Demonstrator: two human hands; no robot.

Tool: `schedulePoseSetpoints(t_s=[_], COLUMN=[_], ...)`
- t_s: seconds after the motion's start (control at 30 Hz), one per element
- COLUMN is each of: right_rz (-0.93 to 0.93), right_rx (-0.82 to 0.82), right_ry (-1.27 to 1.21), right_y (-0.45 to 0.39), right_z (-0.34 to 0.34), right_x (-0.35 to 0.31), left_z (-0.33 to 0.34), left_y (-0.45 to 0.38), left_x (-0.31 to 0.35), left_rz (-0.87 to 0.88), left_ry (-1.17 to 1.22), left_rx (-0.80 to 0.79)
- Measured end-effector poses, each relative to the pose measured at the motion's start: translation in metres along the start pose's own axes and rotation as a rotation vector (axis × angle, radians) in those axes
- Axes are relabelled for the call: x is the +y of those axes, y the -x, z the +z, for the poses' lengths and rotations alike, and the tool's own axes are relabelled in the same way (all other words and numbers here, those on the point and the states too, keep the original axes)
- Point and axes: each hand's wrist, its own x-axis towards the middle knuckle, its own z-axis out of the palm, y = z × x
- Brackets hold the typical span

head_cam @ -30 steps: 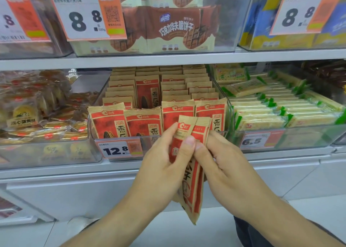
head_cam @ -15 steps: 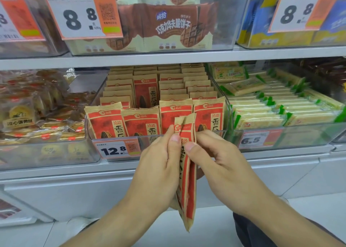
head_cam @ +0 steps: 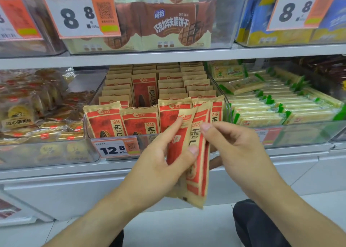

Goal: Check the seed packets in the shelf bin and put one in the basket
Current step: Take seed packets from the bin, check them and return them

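Red-and-tan seed packets [head_cam: 104, 123] stand in rows in a clear shelf bin [head_cam: 88, 132] on the middle shelf, above a 12.8 price tag [head_cam: 114, 149]. My left hand [head_cam: 159, 170] holds two of these packets [head_cam: 199, 158] upright and slightly fanned in front of the bin, thumb on the front and index finger up along the left one. My right hand [head_cam: 241, 153] is beside them with its fingers curled; its index fingertip pinches the right edge of the right packet. No basket is in view.
Clear bins flank the seed bin: gold-wrapped pastries [head_cam: 37, 115] on the left, green-and-yellow biscuit packs [head_cam: 271, 106] on the right. The upper shelf [head_cam: 168, 57] holds brown wafer packs [head_cam: 168, 25] and 8.8 price tags. My dark-trousered knee [head_cam: 258, 226] is at the lower right.
The two packets have turned from edge-on to fanned, facing me. My left thumb has slid down the front packet. My right hand has shifted right to the packet's edge.
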Motion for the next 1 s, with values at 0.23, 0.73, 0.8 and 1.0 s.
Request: schedulePoseSetpoints(t_s=[0.23,0.73,0.8,1.0], right_rz=[-0.017,-0.057,-0.078,-0.133], right_rx=[0.053,-0.105,-0.113,-0.113], right_ry=[0.028,0.094,0.069,0.069], right_y=[-0.007,-0.008,-0.007,-0.008], right_z=[-0.011,-0.014,-0.013,-0.010], right_x=[0.002,0.003,0.002,0.004], left_z=[-0.006,-0.018,-0.016,-0.017], left_y=[0.005,-0.001,-0.001,0.000], left_x=[0.000,-0.005,-0.004,0.001], left_rz=[-0.038,0.010,0.032,0.079], left_ry=[-0.042,0.035,0.042,-0.054], left_rx=[-0.257,-0.361,-0.353,-0.270])
